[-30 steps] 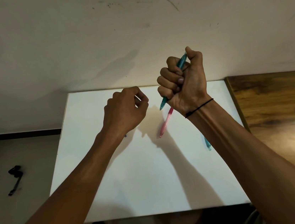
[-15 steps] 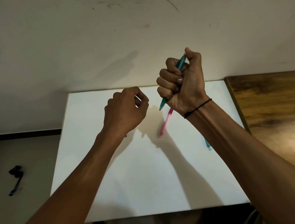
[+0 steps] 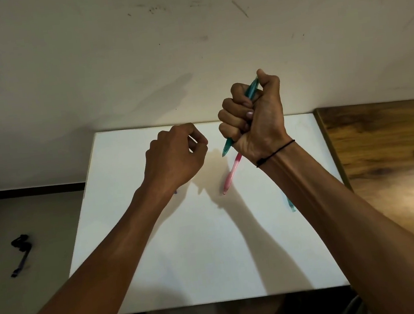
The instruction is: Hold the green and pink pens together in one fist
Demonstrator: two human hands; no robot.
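Teal pen (image 3: pixel 250 93) fisted in right hand (image 3: pixel 256 119), left hand (image 3: pixel 174 158) curled, nothing visibly held, pink pen (image 3: pixel 230 177) lying below right fingers (image 3: pixel 229 111).

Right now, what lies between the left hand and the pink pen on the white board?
In the head view, nothing but bare white board, darkened by hand shadows, lies between the left hand and the pink pen. The right hand grips a teal pen above.
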